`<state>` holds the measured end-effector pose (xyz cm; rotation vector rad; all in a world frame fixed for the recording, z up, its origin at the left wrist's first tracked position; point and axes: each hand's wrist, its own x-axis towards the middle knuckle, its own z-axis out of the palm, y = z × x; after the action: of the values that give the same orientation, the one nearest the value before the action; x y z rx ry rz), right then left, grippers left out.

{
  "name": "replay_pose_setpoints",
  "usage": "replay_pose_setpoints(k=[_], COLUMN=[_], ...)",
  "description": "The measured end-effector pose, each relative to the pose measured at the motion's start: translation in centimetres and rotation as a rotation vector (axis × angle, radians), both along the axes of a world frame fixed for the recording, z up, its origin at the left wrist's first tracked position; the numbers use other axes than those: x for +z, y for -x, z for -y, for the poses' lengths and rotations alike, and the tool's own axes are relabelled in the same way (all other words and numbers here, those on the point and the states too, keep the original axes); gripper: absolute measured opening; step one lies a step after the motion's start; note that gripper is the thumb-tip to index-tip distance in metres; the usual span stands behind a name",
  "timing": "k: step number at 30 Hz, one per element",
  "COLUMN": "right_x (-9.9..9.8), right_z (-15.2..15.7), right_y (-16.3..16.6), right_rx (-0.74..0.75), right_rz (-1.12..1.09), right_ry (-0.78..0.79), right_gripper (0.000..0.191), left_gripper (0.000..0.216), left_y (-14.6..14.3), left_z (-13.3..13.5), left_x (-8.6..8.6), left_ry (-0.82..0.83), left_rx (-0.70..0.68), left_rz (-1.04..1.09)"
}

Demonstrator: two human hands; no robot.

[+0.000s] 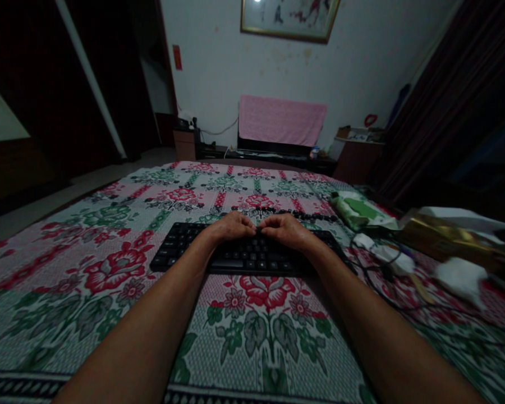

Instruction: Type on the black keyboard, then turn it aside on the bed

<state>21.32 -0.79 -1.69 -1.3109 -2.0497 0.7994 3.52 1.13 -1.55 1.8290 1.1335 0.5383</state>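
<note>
A black keyboard point(229, 262) lies flat on the flowered bedspread in front of me. Over its upper middle, my left hand point(232, 225) and my right hand point(287, 230) come together, fingertips almost touching. Thumb and fingers are pinched on both hands. Between the fingertips there may be a small dark piece, too small to name. Just behind the keyboard, small black pieces point(309, 215) that look like loose keycaps lie in a strip. Parts of the keys are hidden under my hands and wrists.
On the right lie a green and white packet point(359, 212), a gold tissue box point(450, 234), crumpled white tissue point(460, 278) and a tangle of black cable point(387, 274). A pink cloth point(281, 120) covers something against the far wall, beyond the bedspread point(118, 269).
</note>
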Motion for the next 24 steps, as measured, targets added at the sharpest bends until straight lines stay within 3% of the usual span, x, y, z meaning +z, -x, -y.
replay_pose_setpoints(k=[17, 24], right_x=[0.24, -0.14], right_z=[0.34, 0.06], right_y=[0.31, 0.87], right_rx=[0.052, 0.032], right_rz=[-0.006, -0.033], right_ry=[-0.033, -0.175], right_gripper=[0.025, 0.02], left_gripper=[0.03, 0.025], left_y=[0.22, -0.02], left_z=[-0.28, -0.22], left_x=[-0.27, -0.26], left_ry=[-0.038, -0.057], left_rx=[-0.007, 0.006], left_rz=[-0.009, -0.008])
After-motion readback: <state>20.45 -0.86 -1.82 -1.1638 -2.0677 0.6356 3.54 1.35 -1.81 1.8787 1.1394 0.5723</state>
